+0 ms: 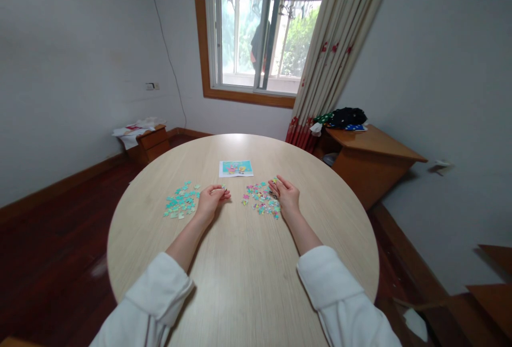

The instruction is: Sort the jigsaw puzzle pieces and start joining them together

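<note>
I sit at a round pale wooden table (240, 272). My left hand (211, 198) rests on the tabletop with its fingers pinched on a small jigsaw piece (223, 187). A pile of mostly teal jigsaw pieces (182, 205) lies just left of that hand. My right hand (285, 193) lies on the right edge of a pile of mixed-colour jigsaw pieces (260, 199), fingers curled over the pieces; whether it grips one I cannot make out. A small printed picture (236, 168) lies flat beyond both piles. Both arms wear white sleeves.
A wooden desk (372, 155) with dark clothes on it stands at the right beside a curtain (340, 42). A low wooden cabinet (152, 141) with papers stands at the left wall. A person is partly visible outside the window (260, 26). The floor is dark wood.
</note>
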`<control>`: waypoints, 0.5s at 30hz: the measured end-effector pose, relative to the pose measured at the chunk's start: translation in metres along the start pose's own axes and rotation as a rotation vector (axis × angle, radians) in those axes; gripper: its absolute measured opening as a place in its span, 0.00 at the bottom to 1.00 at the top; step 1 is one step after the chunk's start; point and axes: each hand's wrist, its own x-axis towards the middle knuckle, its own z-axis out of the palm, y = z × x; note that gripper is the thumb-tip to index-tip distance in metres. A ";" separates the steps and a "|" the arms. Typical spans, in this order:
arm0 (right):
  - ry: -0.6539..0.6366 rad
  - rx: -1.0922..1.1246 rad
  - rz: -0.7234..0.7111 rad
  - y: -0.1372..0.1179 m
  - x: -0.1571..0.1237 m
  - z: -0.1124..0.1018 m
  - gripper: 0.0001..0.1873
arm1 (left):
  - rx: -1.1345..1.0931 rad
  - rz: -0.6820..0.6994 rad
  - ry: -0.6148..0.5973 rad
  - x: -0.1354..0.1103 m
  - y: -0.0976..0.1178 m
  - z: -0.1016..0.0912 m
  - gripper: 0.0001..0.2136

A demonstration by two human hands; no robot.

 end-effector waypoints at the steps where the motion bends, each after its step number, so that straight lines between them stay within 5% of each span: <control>1: -0.001 -0.010 -0.009 0.001 0.000 0.000 0.10 | 0.005 0.011 -0.004 0.000 0.000 0.000 0.09; 15: 0.114 -0.171 -0.107 -0.003 0.004 -0.007 0.14 | 0.004 0.016 -0.019 -0.002 0.001 0.000 0.15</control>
